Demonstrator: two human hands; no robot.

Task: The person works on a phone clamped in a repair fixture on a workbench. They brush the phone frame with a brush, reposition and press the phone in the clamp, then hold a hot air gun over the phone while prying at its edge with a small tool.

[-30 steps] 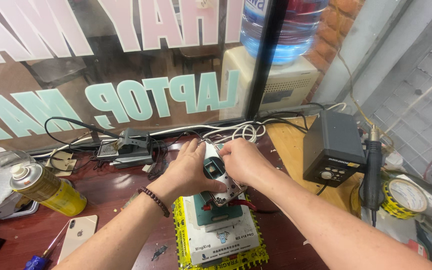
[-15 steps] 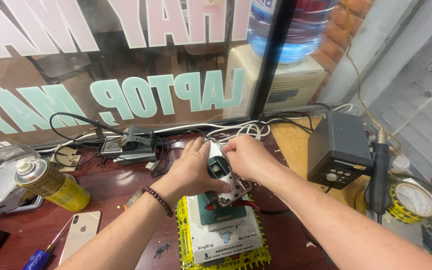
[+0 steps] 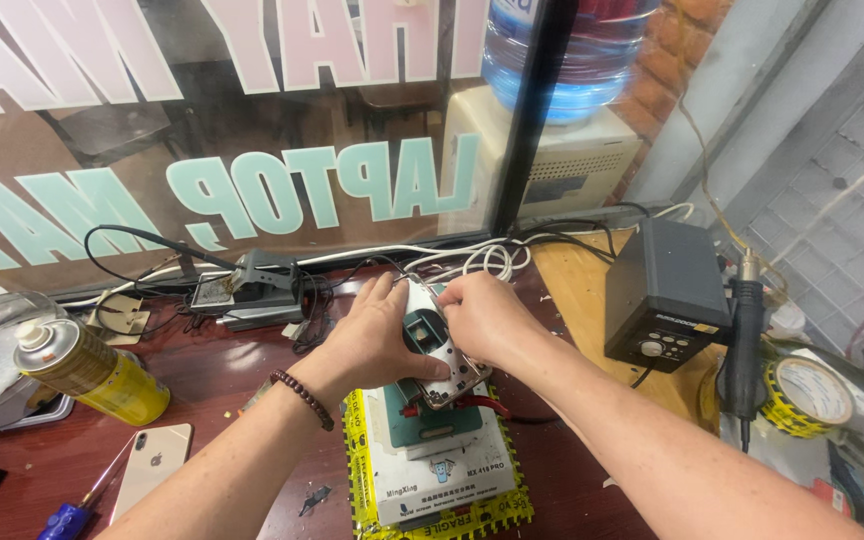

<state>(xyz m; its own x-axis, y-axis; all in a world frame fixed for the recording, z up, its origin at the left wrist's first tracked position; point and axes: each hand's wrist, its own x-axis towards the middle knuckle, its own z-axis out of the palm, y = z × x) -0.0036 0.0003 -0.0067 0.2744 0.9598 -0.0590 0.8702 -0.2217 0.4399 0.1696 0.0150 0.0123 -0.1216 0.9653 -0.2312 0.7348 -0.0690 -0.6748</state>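
Dark red-brown wood is seen across the workbench [image 3: 202,390], backed by a lettered shop window. Nearest the camera, a blue-handled screwdriver [image 3: 70,512] and a pale gold phone [image 3: 150,470] are laid face down at the left edge, and a white-and-green holding fixture [image 3: 432,455] wrapped in yellow tape is parked dead centre. Just above it, an opened phone body [image 3: 432,345] is being worked on, tilted up off the fixture with its lower end resting at the clamp. The left hand [image 3: 377,340] is wrapped round the phone's left edge, steadying it; the right hand [image 3: 482,315] is pinched at the top end, though what is caught between those fingertips cannot be told. Judging by the exposed green insides, the phone is already opened up and the job sits somewhere mid-way, with nothing closed up again yet. Off to the left a yellow spray can [image 3: 87,370] is lying tipped over; to the right a black soldering station [image 3: 667,295] and a roll of yellow tape [image 3: 802,395] are standing by. Farther back, a small black stand [image 3: 252,290] and loops of white cable [image 3: 482,260] are lined along the glass, and a water dispenser [image 3: 552,120] is glimpsed beyond it.
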